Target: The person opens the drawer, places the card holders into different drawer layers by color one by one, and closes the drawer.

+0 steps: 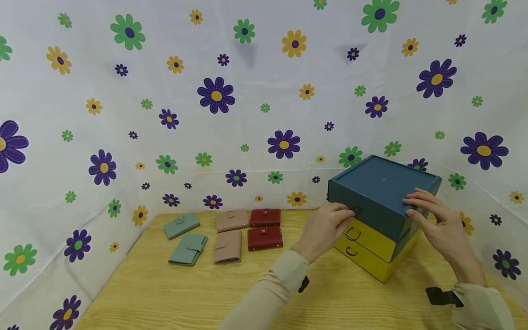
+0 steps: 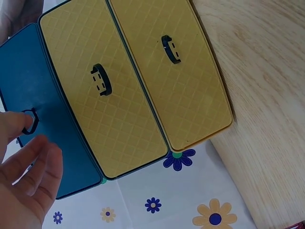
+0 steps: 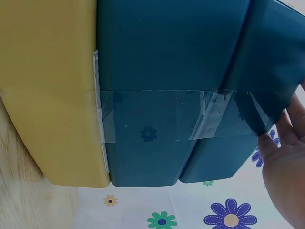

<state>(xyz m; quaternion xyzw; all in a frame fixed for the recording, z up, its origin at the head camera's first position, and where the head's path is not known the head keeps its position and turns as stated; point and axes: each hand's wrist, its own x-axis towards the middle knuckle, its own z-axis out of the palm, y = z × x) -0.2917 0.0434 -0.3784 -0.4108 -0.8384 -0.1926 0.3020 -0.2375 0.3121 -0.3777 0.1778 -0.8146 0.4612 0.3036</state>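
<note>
A small stack of three drawers stands on the right of the table, its top section blue (image 1: 381,181) and its two lower drawer fronts yellow (image 1: 368,239). My left hand (image 1: 326,227) is at the blue front, with thumb and finger on its small black handle (image 2: 35,122). On the far side, my right hand (image 1: 443,229) rests on the top right edge of the stack, fingers spread over the blue top. Clear tape (image 3: 157,117) runs across the stack's side in the right wrist view. Both yellow fronts carry black handles (image 2: 103,80).
Several snap-closed wallets lie at the table's back left: green ones (image 1: 188,250), pink ones (image 1: 228,246) and red ones (image 1: 265,238). Behind the wooden table (image 1: 165,293) hangs a white flowered sheet (image 1: 255,123), close to the stack's back.
</note>
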